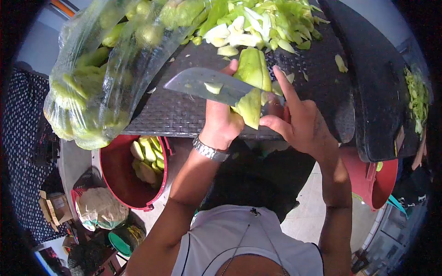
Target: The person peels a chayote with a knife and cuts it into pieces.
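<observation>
A wide-bladed knife (191,85) lies across the front of a peeled-looking pale green vegetable (252,66), whose exact kind I cannot tell. My left hand (221,117), with a metal watch at the wrist, grips this vegetable from behind the blade; most of its fingers are hidden. My right hand (301,122) holds the knife near its handle end, index finger stretched upward and thumb by the blade. A cut green slice (250,108) lies against the blade, and a smaller pale chip (213,87) sticks to it.
Cut green pieces (258,23) are heaped on the dark woven tabletop (175,108). A clear plastic bag (124,78) of green vegetables hangs over its left edge. Below stand a red bucket (110,170) with green pieces inside and another red bucket (361,177) at right.
</observation>
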`<state>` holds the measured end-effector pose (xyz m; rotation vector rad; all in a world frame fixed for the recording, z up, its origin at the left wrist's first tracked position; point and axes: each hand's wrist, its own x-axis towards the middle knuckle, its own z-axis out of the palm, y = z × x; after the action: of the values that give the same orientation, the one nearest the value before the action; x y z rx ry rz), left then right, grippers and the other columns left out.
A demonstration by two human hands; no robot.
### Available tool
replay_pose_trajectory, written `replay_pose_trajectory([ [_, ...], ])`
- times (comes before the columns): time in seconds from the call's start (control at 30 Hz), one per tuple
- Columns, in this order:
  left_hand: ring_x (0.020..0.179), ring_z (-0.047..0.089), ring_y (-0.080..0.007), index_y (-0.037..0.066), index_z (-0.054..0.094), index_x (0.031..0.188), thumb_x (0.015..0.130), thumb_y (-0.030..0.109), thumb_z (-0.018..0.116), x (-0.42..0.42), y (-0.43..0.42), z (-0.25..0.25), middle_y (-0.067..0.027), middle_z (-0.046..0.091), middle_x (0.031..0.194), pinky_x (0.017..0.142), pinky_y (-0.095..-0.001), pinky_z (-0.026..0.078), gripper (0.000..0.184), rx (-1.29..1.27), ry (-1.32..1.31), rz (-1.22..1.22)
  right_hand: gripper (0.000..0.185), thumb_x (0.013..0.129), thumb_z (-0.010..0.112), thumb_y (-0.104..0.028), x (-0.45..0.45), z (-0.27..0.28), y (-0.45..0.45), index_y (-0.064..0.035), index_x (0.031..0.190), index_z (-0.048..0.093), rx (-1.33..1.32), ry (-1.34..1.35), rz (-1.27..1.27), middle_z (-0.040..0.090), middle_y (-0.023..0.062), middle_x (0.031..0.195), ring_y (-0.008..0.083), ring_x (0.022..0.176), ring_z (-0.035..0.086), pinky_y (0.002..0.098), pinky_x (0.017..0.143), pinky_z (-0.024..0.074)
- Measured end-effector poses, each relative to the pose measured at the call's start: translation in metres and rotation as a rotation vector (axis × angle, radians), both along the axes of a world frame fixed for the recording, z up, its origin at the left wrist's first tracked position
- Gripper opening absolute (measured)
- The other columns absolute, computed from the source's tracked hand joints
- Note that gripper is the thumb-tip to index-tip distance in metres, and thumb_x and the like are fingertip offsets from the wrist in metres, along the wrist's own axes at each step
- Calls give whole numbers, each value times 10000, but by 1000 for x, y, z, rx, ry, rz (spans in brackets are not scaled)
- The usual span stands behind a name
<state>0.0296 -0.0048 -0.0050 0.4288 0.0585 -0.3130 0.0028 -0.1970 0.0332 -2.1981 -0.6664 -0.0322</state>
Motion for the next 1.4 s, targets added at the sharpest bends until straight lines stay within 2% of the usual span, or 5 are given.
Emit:
replay_pose_trajectory([
  [0.3, 913, 737, -341, 14, 604, 1256, 982, 492, 549, -17, 1, 8, -164, 719, 1135, 606, -519, 622, 553, 313, 145, -104, 891, 941, 721, -431, 31, -3, -19, 5, 1569, 263, -116, -12, -48, 656, 211, 725, 418, 690, 702, 468, 621, 539],
  [0.5, 1042, 710, -302, -14, 583, 1319, 1060, 324, 508, 0, 3, -8, -180, 705, 1189, 962, -403, 560, 432, 68, 51, -2, 824, 964, 695, -410, 15, 6, -9, -6, 1560, 296, -95, 99, 52, 651, 218, 731, 415, 692, 702, 466, 631, 538],
  [0.7, 892, 744, -358, 9, 599, 1306, 1007, 480, 478, -5, 10, 4, -188, 723, 1117, 592, -547, 631, 571, 305, 121, -27, 708, 991, 667, -389, 48, -17, -18, -49, 1538, 374, -63, -45, -57, 682, 221, 786, 408, 751, 724, 440, 656, 545],
  [1.0, 1066, 712, -303, 28, 518, 1387, 1028, 443, 506, 9, 8, 2, -160, 680, 1218, 929, -532, 588, 549, 36, 127, 39, 881, 945, 716, -458, 21, 17, -7, -10, 1568, 283, -121, 91, -23, 675, 199, 709, 417, 667, 707, 451, 588, 539],
  [1.4, 952, 724, -251, 36, 621, 1276, 995, 419, 549, -2, 9, 0, -129, 730, 1103, 843, -391, 603, 481, -102, 59, -37, 896, 913, 765, -357, 5, -2, 5, -62, 1606, 279, -159, -193, 45, 640, 127, 696, 304, 588, 668, 387, 567, 511],
])
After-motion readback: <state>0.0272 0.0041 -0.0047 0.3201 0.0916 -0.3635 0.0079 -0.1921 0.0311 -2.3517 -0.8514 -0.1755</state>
